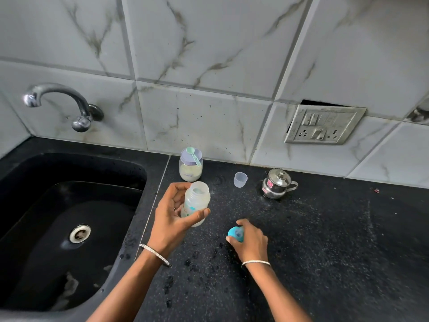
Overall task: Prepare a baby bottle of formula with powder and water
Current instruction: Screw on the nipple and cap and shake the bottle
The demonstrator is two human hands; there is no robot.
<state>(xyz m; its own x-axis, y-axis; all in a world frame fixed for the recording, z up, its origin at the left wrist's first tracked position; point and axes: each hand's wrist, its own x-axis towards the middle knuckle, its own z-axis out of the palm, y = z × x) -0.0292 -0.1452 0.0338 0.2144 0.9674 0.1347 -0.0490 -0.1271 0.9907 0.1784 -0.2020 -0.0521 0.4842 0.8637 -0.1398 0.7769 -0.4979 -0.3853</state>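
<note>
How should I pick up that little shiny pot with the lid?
Take the steel pot by its side handle, coming from the right. The handle sticks out that way, and the pot stands upright with its lid on, so lift it level.

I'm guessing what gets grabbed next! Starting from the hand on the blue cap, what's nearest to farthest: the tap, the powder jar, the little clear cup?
1. Little clear cup, straight behind the right hand holding the blue cap.
2. Powder jar, back and to the left.
3. Tap, far left over the sink.
</note>
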